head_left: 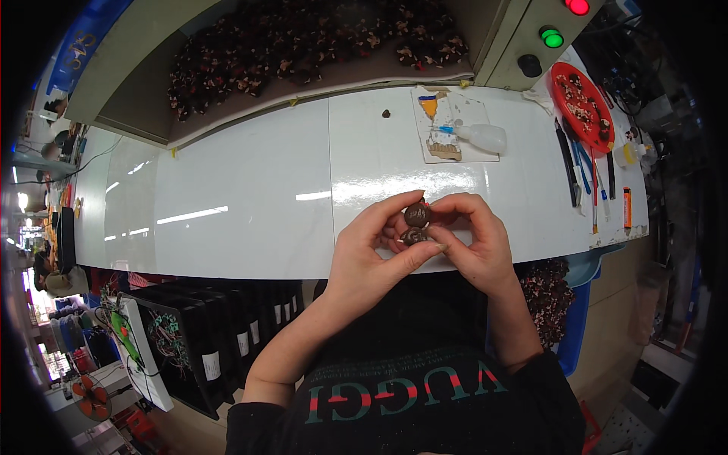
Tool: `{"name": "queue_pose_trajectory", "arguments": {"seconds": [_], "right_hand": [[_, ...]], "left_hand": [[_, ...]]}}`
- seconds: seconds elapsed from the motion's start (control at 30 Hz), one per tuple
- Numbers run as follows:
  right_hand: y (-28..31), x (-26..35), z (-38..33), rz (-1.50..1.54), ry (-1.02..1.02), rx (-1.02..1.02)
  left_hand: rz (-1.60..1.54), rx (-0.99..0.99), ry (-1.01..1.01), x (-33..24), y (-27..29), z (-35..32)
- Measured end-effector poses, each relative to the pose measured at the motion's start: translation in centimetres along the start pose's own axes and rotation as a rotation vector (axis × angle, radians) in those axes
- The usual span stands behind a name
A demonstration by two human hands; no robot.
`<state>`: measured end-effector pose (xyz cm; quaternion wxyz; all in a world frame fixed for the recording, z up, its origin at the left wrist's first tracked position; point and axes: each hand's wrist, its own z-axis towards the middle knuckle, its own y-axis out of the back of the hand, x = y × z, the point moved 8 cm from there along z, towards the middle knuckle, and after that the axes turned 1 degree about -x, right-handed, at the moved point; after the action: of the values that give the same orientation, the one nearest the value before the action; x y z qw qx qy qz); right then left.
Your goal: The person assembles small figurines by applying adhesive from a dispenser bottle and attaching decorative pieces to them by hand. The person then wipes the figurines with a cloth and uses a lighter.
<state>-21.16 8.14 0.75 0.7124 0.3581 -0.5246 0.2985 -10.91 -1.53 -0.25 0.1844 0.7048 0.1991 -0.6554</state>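
Note:
A small dark brown figurine [416, 215], with a round upper part and pale marks, is held over the front edge of the white table. My left hand [379, 243] cups it from the left, with the thumb along its lower part. From the right, the curled fingers and thumb of my right hand [479, 241] pinch it. Fingers cover parts of it, and a bit of red shows by its upper right side. Beyond my hands, a squeeze bottle [485, 138] with a blue needle tip lies on a stained white tile [476, 114].
A machine opening [121, 114] at the back contains many dark figurines. One small dark piece [386, 114] lies on the table [250, 182]. At right are a red tray [558, 76], slim tools [565, 159] and an orange lighter [627, 206]. A blue bin [578, 326] and black trays [220, 334] stand below.

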Motion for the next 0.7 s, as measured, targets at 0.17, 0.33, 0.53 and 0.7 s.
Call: {"name": "queue_pose_trajectory", "arguments": {"seconds": [0.17, 0.33, 0.53, 0.7], "right_hand": [[-0.6, 0.2, 0.0, -0.016, 0.010, 0.050], [-1.3, 0.0, -0.2, -0.065, 0.023, 0.078], [-1.8, -0.2, -0.2, -0.066, -0.009, 0.073], [-2.3, -0.1, -0.3, -0.103, 0.004, 0.095]], "left_hand": [[0.001, -0.041, -0.034, -0.1, 0.1, 0.0], [0.157, -0.079, -0.122, -0.5, 0.5, -0.1], [0.290, -0.124, -0.105, -0.8, 0.8, -0.3], [0.458, -0.159, -0.166, -1.7, 1.2, -0.4]]}}
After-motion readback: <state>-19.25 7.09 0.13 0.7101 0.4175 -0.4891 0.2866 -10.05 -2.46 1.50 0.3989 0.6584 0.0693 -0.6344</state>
